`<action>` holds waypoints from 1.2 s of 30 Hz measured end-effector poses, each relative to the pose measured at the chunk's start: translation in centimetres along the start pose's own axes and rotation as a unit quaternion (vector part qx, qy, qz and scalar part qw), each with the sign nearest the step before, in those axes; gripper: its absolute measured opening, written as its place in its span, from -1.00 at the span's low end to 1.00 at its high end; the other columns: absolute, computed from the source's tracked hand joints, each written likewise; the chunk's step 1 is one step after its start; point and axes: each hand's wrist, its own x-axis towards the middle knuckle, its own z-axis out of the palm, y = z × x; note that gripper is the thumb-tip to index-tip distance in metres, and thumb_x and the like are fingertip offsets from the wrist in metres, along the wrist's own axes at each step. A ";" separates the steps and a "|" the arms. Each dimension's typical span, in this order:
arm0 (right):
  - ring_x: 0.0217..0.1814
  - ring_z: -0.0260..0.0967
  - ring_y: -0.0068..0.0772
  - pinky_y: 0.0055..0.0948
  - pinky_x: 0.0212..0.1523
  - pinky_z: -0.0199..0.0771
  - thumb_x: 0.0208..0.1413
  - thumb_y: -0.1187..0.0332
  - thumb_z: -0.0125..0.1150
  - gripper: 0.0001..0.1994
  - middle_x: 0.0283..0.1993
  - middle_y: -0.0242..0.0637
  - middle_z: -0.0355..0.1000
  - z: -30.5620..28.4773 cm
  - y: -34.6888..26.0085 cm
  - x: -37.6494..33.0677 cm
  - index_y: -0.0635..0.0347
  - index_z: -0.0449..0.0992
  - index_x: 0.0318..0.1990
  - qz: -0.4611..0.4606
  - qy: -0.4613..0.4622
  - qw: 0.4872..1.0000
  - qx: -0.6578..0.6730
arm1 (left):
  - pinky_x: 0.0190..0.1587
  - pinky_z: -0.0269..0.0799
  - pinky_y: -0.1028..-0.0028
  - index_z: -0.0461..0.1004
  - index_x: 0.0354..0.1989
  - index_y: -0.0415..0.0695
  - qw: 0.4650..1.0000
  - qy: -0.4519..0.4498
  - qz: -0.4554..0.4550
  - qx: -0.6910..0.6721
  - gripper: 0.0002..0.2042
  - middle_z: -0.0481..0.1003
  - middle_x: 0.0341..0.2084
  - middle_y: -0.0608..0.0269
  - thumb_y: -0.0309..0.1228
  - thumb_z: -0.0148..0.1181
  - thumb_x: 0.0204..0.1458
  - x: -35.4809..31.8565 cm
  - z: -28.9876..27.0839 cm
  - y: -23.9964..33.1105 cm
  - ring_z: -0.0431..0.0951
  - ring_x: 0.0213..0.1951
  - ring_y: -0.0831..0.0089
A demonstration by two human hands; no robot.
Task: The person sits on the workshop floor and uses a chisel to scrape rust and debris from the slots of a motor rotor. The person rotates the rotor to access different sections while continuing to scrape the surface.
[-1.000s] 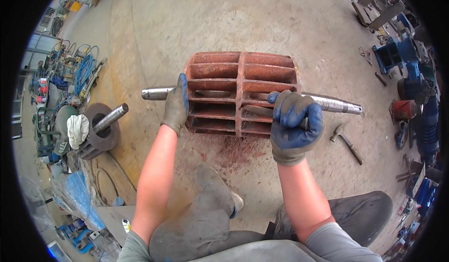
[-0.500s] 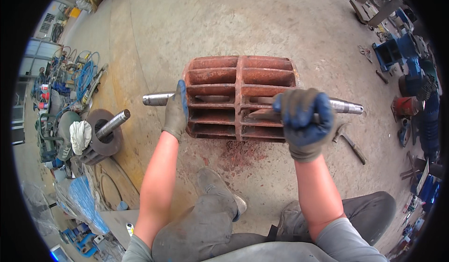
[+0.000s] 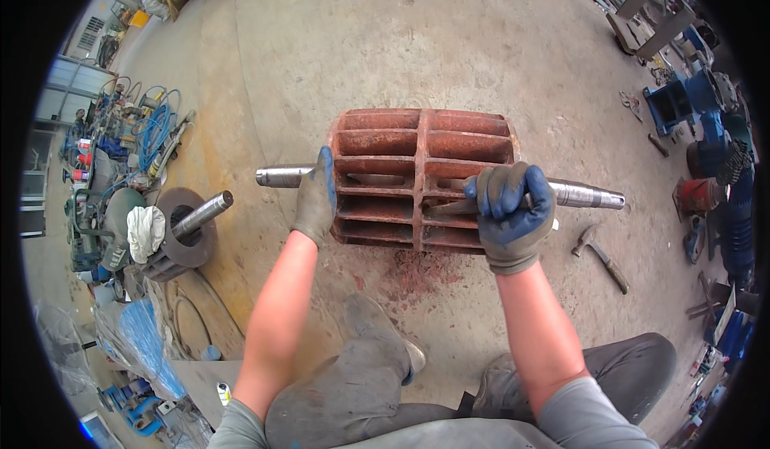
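Note:
A rusty red slotted rotor [image 3: 422,148] lies across the floor in front of me, its bright steel shaft [image 3: 589,196] sticking out at both ends. My gloved left hand [image 3: 315,196] lies along the rotor's left end, fingers stretched out flat against it. In a closed fist, my gloved right hand [image 3: 513,218] grips a scraper-like tool with a pointed blade [image 3: 451,208]. The blade reaches into a lower right-hand slot, its tip beside the middle rib. Most of the handle is hidden in the fist.
A hammer [image 3: 601,258] lies on the floor right of the rotor. Red flakes [image 3: 413,277] are scattered in front of it. Another rotor with a shaft [image 3: 200,215] stands at left, a white cloth [image 3: 147,232] beside it. Blue machine parts [image 3: 682,100] line the right.
My right fist has moved left relative to the rotor, bringing the blade tip to the middle rib. My left hand keeps its place on the rotor's end. The whole view has shifted slightly.

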 end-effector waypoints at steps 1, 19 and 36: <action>-0.55 0.06 -0.40 -0.19 -0.20 0.40 0.64 -0.04 -0.17 -0.45 -0.64 -0.49 0.13 -0.3 -0.1 -0.2 -0.11 0.36 -0.50 -0.002 0.022 1.000 0.016 | 0.24 0.47 0.27 0.64 0.19 -0.39 0.996 0.019 -0.028 0.083 -0.14 0.68 0.00 0.18 0.36 -0.07 0.49 0.0 -0.3 0.1 0.54 0.02 0.41; -0.52 0.29 -0.38 -0.14 -0.25 0.66 0.67 -0.10 -0.22 -0.42 -0.54 -0.38 0.23 3.4 -0.7 1.5 0.08 0.40 -0.37 0.038 -0.076 0.984 -0.156 | -0.01 0.45 0.18 0.60 -0.17 -0.42 0.990 0.054 0.002 0.128 -0.15 0.50 -0.41 0.09 0.35 -0.13 0.52 0.1 0.2 0.2 0.37 -0.27 0.29; -0.62 0.19 -0.50 -0.42 -0.57 0.36 0.66 -0.17 -0.22 -0.42 -0.57 -0.41 0.19 6.3 -0.9 1.9 0.06 0.33 -0.36 0.008 -0.004 0.975 -0.223 | -0.12 0.40 0.15 0.53 -0.31 -0.36 0.979 0.073 0.003 0.189 -0.14 0.37 -0.51 0.13 0.39 -0.12 0.48 -1.3 0.3 0.5 0.31 -0.35 0.26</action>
